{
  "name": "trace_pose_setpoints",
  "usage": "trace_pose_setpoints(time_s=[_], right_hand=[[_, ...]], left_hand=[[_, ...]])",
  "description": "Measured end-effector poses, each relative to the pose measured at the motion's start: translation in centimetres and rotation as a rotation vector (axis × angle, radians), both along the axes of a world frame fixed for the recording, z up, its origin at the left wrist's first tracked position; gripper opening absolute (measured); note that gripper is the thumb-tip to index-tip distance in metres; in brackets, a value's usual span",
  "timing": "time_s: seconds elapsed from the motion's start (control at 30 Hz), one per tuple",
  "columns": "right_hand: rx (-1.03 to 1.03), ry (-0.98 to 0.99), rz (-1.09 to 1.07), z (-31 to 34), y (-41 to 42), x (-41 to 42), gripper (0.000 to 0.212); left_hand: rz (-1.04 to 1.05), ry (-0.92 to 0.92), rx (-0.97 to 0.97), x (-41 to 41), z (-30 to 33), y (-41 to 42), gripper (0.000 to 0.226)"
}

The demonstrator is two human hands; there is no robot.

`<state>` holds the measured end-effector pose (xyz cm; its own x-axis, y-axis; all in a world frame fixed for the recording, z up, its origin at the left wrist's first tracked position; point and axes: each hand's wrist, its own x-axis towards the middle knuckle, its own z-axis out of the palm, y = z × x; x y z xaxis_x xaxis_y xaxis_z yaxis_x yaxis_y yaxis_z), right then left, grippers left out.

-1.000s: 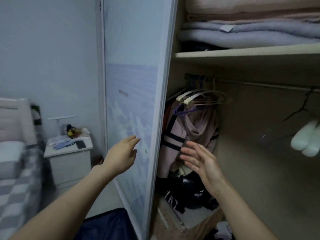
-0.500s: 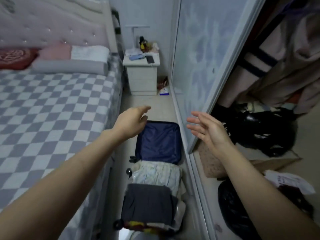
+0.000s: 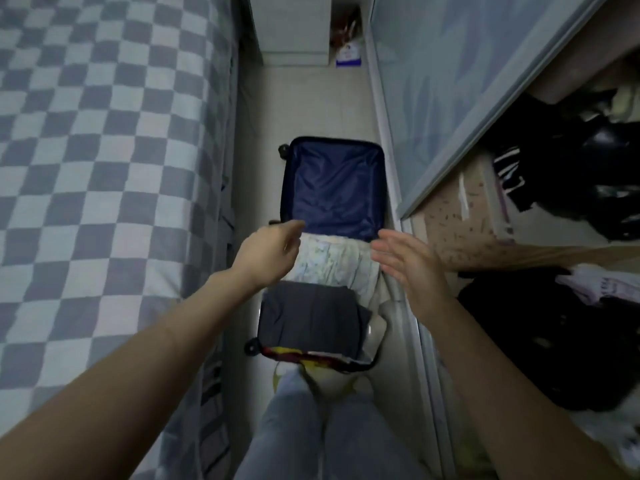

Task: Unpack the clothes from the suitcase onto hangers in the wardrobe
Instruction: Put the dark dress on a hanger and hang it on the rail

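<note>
An open suitcase lies on the floor between the bed and the wardrobe; its navy-lined lid (image 3: pixel 332 185) is folded flat away from me. The near half holds a folded pale patterned garment (image 3: pixel 332 263) and a folded dark grey garment (image 3: pixel 308 315), with a red and yellow item (image 3: pixel 294 353) showing under the grey one. My left hand (image 3: pixel 268 252) hovers above the pale garment's left edge, fingers loosely extended, holding nothing. My right hand (image 3: pixel 407 263) hovers at its right edge, fingers straight and spread. The wardrobe's open section (image 3: pixel 554 209) is at the right.
A bed with a grey and white checked cover (image 3: pixel 104 168) fills the left. A white nightstand (image 3: pixel 291 29) stands at the far end of the narrow aisle. The wardrobe's sliding door (image 3: pixel 450 98) runs along the right. Dark bags and clothes (image 3: pixel 571 174) lie on the wardrobe floor. My legs in jeans (image 3: pixel 311 427) are below.
My view has swung down from the wardrobe's hanging rail to the suitcase on the floor. Both hands have lowered toward the folded clothes, still holding nothing.
</note>
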<state>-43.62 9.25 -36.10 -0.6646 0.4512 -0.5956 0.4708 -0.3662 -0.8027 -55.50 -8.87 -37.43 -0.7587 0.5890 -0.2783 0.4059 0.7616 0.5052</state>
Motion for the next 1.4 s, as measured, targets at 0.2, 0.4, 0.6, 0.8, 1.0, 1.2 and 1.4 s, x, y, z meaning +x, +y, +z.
trace_pose_setpoints(time_s=[0.2, 0.4, 0.6, 0.8, 1.0, 1.2, 1.4], right_hand=[[0.015, -0.179, 0.023, -12.6, -1.3, -0.4, 0.021], [0.18, -0.274, 0.15, -25.7, -1.1, -0.1, 0.018], [0.306, -0.35, 0.406, -37.7, -1.8, 0.8, 0.068], [0.473, -0.376, 0.546, -42.6, -2.5, 0.1, 0.089], [0.287, -0.456, 0.521, -42.8, -2.9, -0.1, 0.084], [0.293, -0.281, 0.236, -35.1, -4.3, 0.8, 0.008], [0.383, -0.011, 0.174, -18.7, -2.6, 0.1, 0.016]], left_hand=[[0.031, -0.171, -0.142, 0.8, -12.9, -1.3, 0.038], [0.033, -0.239, -0.221, 0.6, -24.7, -1.0, 0.039], [0.026, -0.263, -0.187, 1.4, -33.9, -0.4, 0.037], [0.018, -0.275, -0.172, 2.2, -38.0, -0.8, 0.042], [0.026, -0.295, -0.157, 2.6, -37.9, -1.3, 0.041], [0.071, -0.302, -0.09, 3.2, -30.7, -1.4, 0.039], [0.167, -0.272, 0.011, 2.1, -17.1, 0.5, 0.036]])
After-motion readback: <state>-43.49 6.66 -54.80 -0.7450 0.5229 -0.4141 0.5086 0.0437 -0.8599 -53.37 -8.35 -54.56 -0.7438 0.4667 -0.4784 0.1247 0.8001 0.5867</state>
